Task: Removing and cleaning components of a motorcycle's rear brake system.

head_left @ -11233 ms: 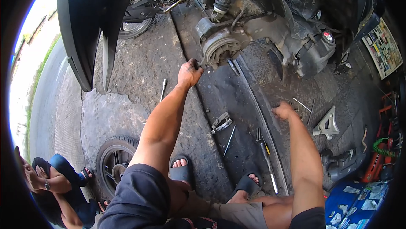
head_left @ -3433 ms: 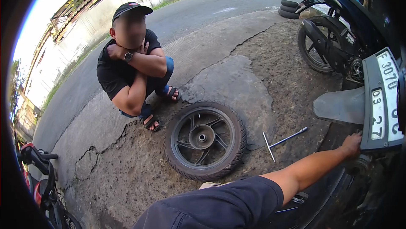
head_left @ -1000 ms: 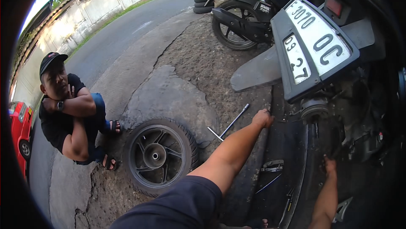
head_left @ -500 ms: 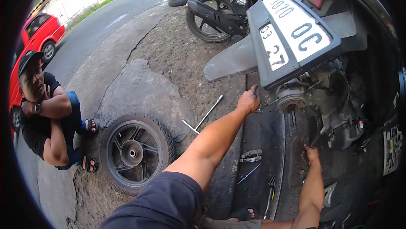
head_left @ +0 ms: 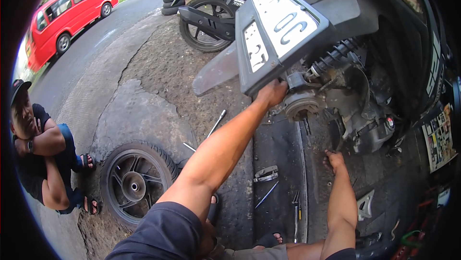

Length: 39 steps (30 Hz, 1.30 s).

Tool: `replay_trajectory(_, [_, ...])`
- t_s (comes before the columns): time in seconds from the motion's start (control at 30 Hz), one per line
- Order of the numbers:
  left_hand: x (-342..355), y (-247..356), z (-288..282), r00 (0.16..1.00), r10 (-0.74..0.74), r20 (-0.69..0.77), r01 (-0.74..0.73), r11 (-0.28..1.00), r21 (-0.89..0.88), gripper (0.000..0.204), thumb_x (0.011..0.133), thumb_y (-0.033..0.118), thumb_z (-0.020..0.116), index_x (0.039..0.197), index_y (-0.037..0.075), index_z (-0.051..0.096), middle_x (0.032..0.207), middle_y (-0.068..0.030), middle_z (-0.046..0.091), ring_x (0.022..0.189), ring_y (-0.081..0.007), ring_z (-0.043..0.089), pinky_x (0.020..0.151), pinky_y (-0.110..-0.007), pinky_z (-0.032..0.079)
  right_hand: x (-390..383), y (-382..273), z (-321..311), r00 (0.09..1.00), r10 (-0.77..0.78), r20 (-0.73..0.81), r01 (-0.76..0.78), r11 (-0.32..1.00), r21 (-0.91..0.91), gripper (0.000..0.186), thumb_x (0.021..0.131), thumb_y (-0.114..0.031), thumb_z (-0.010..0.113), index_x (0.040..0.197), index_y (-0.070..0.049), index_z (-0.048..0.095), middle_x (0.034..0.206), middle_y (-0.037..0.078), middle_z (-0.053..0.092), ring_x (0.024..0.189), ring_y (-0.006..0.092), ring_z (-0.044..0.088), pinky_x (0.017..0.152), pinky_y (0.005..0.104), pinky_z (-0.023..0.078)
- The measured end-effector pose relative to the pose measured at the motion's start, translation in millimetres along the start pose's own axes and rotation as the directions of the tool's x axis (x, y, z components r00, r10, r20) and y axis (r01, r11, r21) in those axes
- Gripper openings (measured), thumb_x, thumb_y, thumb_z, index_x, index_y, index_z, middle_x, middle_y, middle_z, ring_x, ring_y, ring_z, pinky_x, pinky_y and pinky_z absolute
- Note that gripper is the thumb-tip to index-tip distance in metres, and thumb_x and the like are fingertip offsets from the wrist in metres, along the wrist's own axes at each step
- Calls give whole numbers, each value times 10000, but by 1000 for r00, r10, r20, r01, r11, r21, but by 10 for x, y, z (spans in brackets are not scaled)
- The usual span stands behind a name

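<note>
My left hand (head_left: 273,92) is closed just below the black-framed number plate (head_left: 283,19). Its fingertips are partly hidden beside the bared round hub housing (head_left: 303,105) of the motorbike's rear end, so what they grip cannot be made out. Lower down, my right hand (head_left: 333,161) has blackened fingers, bent and a little apart, close to the lower end of a dark curved piece (head_left: 334,132) under the engine casing (head_left: 372,137). I see nothing held in it. A spring shock absorber (head_left: 336,57) rises above the hub housing.
A wheel with tyre (head_left: 135,186) lies on the ground at left, beside a T-shaped wrench (head_left: 217,123). A metal bracket (head_left: 266,174), a blue pen-like rod (head_left: 267,194) and hand tools (head_left: 296,216) lie between my arms. A person (head_left: 41,154) crouches at far left; a red van (head_left: 72,15) is on the road.
My left hand has moved up and closed beside the hub housing. My right hand has risen slightly towards the dark curved piece. The view has shifted right, and more of the red van shows.
</note>
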State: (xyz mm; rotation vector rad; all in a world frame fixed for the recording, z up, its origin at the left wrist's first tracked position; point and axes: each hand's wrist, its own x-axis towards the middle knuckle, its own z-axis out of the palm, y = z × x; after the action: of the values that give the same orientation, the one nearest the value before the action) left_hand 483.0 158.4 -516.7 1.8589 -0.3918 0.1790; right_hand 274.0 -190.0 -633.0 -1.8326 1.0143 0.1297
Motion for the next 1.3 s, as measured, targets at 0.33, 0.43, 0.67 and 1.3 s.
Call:
replay_trajectory(0.33, [70,118,-14,999,39,5,-37,990,-136,932,794,44,586,1571,132,81,801,-138,678,671,-146,604,639,-285,502,-106,-105,42,998,-47,37,46,999,26,223,909,-271,669,982,-66,615,734,50,635,581,175,617,503,317,488])
replay_trajectory(0.43, [29,200,-17,999,48,22,-45,991,-125,920,810,58,598,1571,131,86,828,-149,686,717,-148,619,673,-285,512,-89,-81,25,998,-43,37,42,999,33,221,910,-259,665,986,-56,621,740,55,637,583,179,622,502,320,489])
replay_trajectory(0.67, [-78,246,155,984,17,178,-4,997,-73,520,821,170,577,1317,24,525,1068,-242,658,1009,-320,644,898,-381,496,32,-25,-25,998,-64,17,64,998,27,190,912,-242,652,931,-54,637,664,49,607,521,185,603,445,341,467])
replay_trajectory(1.3, [-175,869,737,935,342,90,-345,939,11,349,862,177,488,1163,61,622,1175,-228,628,1116,-388,595,911,-465,504,488,832,-758,986,-26,-164,-12,975,-223,186,806,15,659,987,-11,622,712,102,628,541,236,607,489,398,529])
